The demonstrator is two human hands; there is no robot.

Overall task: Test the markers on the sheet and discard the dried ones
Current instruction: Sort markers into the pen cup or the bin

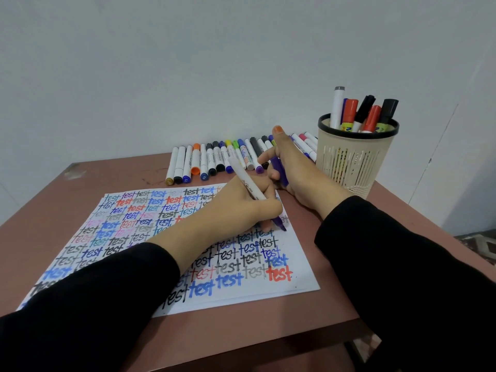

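Marker (245,181) pinched low on its white barrel by left hand (241,208), purple tip down on sheet (302,259) close to its right edge, among rows of "test". Long axis slanted: tip near and to the right, back end up and away to the left. Purple cap (279,170) clamped in right hand (303,175), just beyond sheet's far right corner, near the tip for recapping. Probably mid-word. Row of markers (214,159) along table's (335,304) far edge; basket (351,159) at far right corner, nearer right hand. Little unwritten room on sheet, mostly right margin.
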